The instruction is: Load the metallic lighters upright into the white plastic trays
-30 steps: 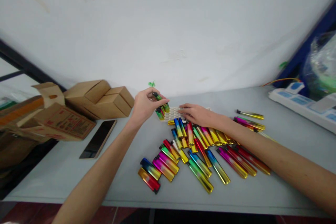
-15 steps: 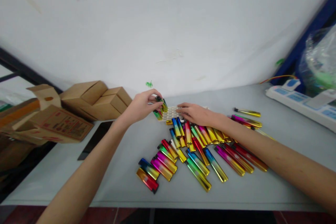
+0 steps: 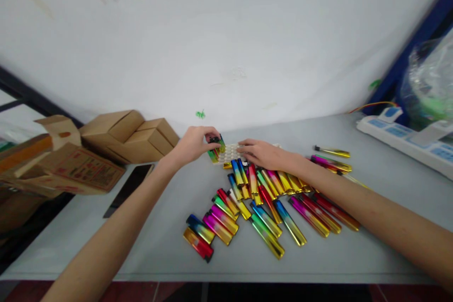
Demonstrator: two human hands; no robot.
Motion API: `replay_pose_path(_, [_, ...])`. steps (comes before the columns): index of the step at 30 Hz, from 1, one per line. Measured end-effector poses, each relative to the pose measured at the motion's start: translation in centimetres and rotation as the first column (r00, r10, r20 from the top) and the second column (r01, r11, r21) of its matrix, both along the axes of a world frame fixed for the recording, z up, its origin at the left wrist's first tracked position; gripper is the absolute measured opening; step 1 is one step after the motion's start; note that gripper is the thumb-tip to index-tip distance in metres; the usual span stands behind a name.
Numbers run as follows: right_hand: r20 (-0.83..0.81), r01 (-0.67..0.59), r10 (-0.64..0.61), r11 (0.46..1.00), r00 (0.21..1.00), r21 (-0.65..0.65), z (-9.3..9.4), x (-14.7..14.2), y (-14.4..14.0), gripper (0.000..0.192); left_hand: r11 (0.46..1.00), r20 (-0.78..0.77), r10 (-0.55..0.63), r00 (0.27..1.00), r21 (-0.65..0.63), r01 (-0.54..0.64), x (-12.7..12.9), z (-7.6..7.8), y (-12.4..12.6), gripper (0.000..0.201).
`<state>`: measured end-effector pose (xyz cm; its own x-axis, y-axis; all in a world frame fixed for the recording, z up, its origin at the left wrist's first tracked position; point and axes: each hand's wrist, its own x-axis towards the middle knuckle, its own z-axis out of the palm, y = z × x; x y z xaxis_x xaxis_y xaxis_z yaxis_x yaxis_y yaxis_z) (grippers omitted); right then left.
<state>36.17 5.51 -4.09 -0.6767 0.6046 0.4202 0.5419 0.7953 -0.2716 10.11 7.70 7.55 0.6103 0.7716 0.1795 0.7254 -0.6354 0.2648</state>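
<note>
At the left end of a white tray with rows of holes (image 3: 230, 152), my left hand (image 3: 198, 143) pinches a lighter (image 3: 213, 140) by its dark top. More lighters stand upright in that end, partly hidden by my fingers. My right hand (image 3: 264, 153) lies across the tray's right part, fingers stretched out and touching it, with no lighter visible in them. Shiny lighters (image 3: 267, 219) in gold blended with red, blue, green and magenta lie in a loose pile in front of the tray and under my right forearm.
Brown cardboard boxes (image 3: 116, 134) and an open printed carton (image 3: 83, 170) stand at the left, beside a dark flat phone-like slab (image 3: 127, 188). A white power strip (image 3: 406, 141) lies at the right, near a few separate lighters (image 3: 332, 151). A white wall (image 3: 226, 47) rises behind the table.
My left hand has moved down slightly at the tray's left end, and the lighter in it sits lower. My right hand has stayed on the tray.
</note>
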Motion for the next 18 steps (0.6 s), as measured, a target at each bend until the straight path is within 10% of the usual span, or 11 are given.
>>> replay_pose_path(8, [0.000,0.001,-0.001,1.000,1.000,-0.006,0.3,0.0,-0.2,0.034,0.996,-0.220,0.038,0.975,0.091,-0.018,2.0,0.1,-0.4,0.011])
replay_pose_path(18, [0.003,-0.003,0.004,1.000,1.000,-0.019,0.1,0.1,-0.1,0.036,0.994,-0.135,0.010,0.991,0.106,0.004,1.5,-1.1,0.5,0.015])
